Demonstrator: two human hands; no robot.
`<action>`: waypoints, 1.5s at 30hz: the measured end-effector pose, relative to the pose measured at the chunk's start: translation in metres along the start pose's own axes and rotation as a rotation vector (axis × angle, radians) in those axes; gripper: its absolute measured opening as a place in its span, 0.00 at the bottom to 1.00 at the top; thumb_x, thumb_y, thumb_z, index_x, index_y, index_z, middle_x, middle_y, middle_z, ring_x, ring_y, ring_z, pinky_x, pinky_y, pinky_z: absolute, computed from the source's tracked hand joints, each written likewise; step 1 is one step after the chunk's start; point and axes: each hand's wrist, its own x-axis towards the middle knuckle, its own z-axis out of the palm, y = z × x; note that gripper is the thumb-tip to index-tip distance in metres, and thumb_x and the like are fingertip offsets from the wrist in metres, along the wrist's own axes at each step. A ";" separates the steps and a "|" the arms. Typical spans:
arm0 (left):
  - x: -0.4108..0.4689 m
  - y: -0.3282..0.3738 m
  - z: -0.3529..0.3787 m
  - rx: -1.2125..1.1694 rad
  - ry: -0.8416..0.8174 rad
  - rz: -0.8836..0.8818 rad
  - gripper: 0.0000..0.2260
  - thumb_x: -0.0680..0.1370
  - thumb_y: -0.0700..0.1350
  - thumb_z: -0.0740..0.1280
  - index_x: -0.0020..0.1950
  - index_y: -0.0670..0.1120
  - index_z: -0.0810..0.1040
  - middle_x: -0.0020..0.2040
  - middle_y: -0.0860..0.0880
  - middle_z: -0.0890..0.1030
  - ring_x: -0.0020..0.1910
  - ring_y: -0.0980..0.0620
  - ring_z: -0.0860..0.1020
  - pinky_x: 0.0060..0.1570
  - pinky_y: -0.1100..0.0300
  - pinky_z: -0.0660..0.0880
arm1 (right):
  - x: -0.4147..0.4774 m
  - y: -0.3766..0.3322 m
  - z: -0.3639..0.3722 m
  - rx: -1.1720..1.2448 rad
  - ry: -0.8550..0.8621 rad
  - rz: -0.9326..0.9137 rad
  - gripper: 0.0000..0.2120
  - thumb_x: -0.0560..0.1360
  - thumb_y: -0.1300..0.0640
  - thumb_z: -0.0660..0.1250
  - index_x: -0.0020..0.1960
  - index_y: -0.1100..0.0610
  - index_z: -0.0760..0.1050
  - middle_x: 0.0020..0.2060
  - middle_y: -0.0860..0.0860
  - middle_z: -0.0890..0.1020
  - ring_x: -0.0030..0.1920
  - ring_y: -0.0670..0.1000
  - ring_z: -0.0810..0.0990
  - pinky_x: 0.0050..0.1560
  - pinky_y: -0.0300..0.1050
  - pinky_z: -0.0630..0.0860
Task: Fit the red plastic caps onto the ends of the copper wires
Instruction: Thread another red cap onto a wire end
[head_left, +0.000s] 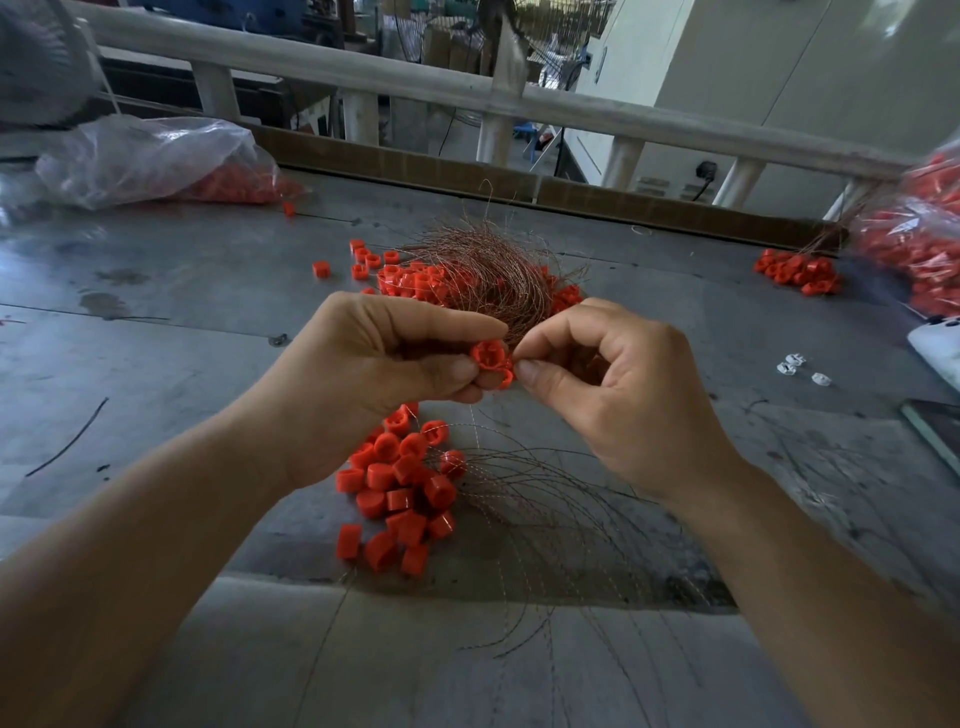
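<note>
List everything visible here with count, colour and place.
held cap: one, red, between both hands' fingertips
copper wires: one tangle, copper, behind the hands
loose caps: many, red, under that tangle
capped wires: many, red-capped, below the hands
far cluster: one, red, right, beside a bag
bags of caps: two, clear, far left, far right
white pieces: about three, white, right
table: one, grey
left hand: grips the held cap
right hand: pinches its edge

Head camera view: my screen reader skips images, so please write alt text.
The left hand holds a red cap while the right hand pinches at its rim, over a grey table. Capped wires lie nearer, a copper wire bundle beyond.
</note>
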 end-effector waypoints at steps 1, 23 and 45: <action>0.000 0.000 0.000 0.001 -0.002 0.001 0.13 0.61 0.42 0.68 0.42 0.54 0.84 0.39 0.50 0.85 0.40 0.54 0.83 0.39 0.68 0.77 | 0.000 0.000 0.000 0.002 -0.001 -0.001 0.09 0.69 0.65 0.71 0.38 0.52 0.76 0.34 0.43 0.76 0.36 0.41 0.75 0.35 0.28 0.69; 0.000 -0.002 0.003 -0.282 -0.122 -0.067 0.10 0.62 0.39 0.69 0.42 0.45 0.84 0.38 0.45 0.84 0.39 0.53 0.83 0.37 0.67 0.78 | 0.003 0.002 0.005 0.425 -0.151 0.241 0.14 0.66 0.70 0.71 0.39 0.55 0.70 0.29 0.47 0.77 0.29 0.42 0.75 0.28 0.32 0.70; 0.001 0.001 0.003 -0.271 0.013 -0.113 0.10 0.63 0.35 0.66 0.40 0.43 0.84 0.39 0.44 0.84 0.38 0.52 0.83 0.36 0.66 0.78 | 0.022 0.086 -0.006 -0.508 -0.082 0.394 0.19 0.74 0.61 0.65 0.65 0.54 0.72 0.62 0.52 0.74 0.59 0.51 0.72 0.58 0.40 0.66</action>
